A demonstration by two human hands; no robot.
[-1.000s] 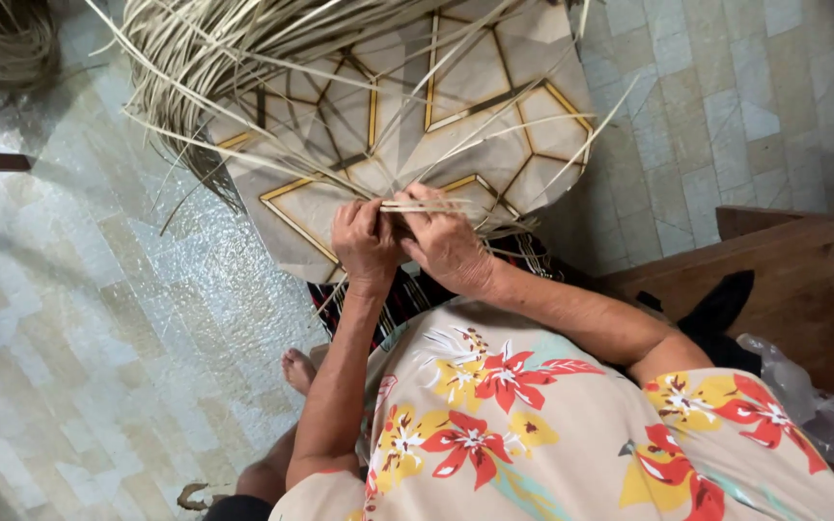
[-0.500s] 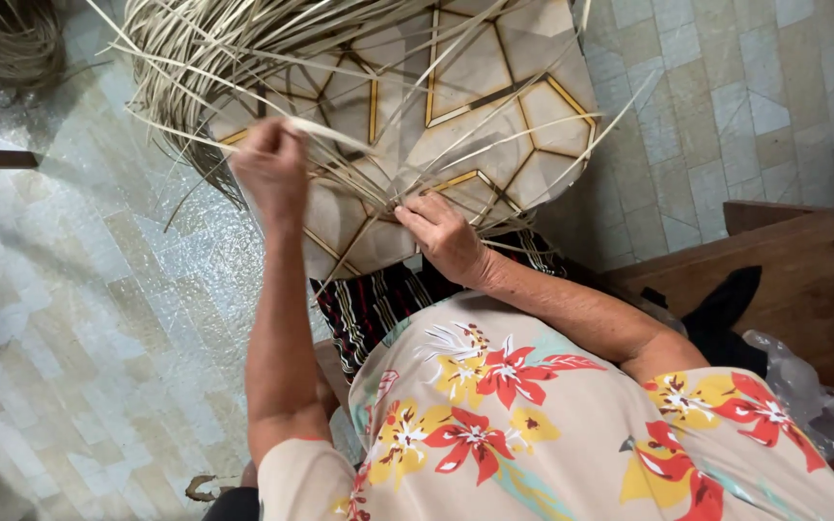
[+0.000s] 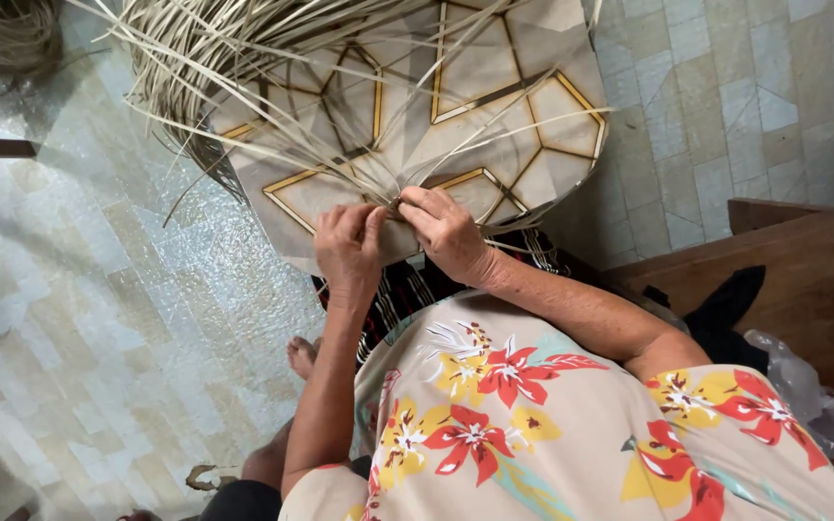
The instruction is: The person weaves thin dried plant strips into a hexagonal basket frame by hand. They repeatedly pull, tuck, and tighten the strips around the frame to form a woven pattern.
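Largest item first: the patterned mat (image 3: 494, 96), beige with gold-and-dark geometric outlines, lies on the tiled floor (image 3: 98, 289) ahead of your knees; take it as the landmark. Across its far left part spreads the bundle of pale straw strips (image 3: 234, 58), loose ends fanning out over the mat toward its right edge. Most of these strips look unworked: they lie free, crossing at random, with no finished woven panel that can be made out. The worked section, as far as it shows, is only the small gathered point at the near edge of the mat, where the strips converge under your hands. Judgement: weaving is at an early stage, with the bulk of the material left to bring in. Your left hand (image 3: 347, 246) is clenched at that near edge, fingers curled over and pinching strips. Your right hand (image 3: 448, 232) sits just beside it, touching it at the fingertips, likewise closed and gripping strips at the same point. A wooden bench (image 3: 803, 260) stands right of the mat. A second coil of straw (image 3: 2, 34) lies far left of it.
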